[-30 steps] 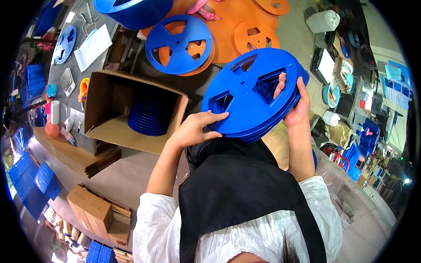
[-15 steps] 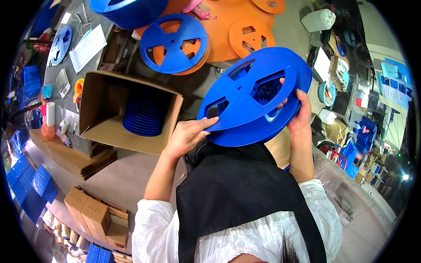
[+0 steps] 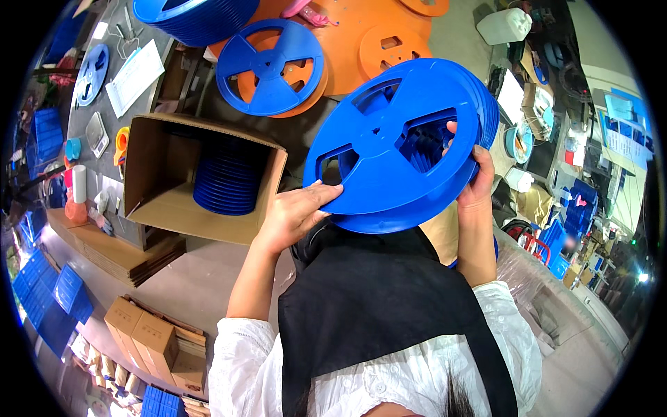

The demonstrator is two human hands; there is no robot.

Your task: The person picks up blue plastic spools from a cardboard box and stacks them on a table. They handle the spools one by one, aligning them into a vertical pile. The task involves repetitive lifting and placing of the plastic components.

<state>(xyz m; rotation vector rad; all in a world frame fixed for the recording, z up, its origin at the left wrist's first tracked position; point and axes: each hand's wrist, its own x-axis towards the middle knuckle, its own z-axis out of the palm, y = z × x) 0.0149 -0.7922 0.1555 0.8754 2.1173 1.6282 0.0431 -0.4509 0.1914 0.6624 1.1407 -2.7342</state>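
**Stack of blue reels held in both hands above an open carton**

While both hands grip it, the reel stack point(image 3: 399, 149) sits tilted in front of the person's chest, just right of the carton point(image 3: 167, 201) and above the black apron point(image 3: 375, 306). Left hand point(image 3: 295, 212): palm under the stack's lower left rim, fingers together and pressed flat against the face of the front reel. Right hand point(image 3: 472, 184): clamped on the stack's right edge, with the thumb hooked through a cut-out window of the front reel and the remaining fingers wrapped behind the rim, mostly hidden. The stack comprises several flat blue reels held face to face; the exact count cannot be told.

The carton, open toward the camera, lies on its side and contains a second column of blue reels point(image 3: 229, 177). Beyond the carton, a single blue reel point(image 3: 269, 66) rests on orange reels point(image 3: 354, 35). Farther beyond the carton, at the upper edge, part of another blue pile point(image 3: 194, 17) is visible. Left of the carton stand a white cylinder point(image 3: 79, 183) and small orange and blue items. Below the carton, flattened cardboard point(image 3: 118, 250) is layered, and closed small boxes point(image 3: 149, 340) lie nearer the person.
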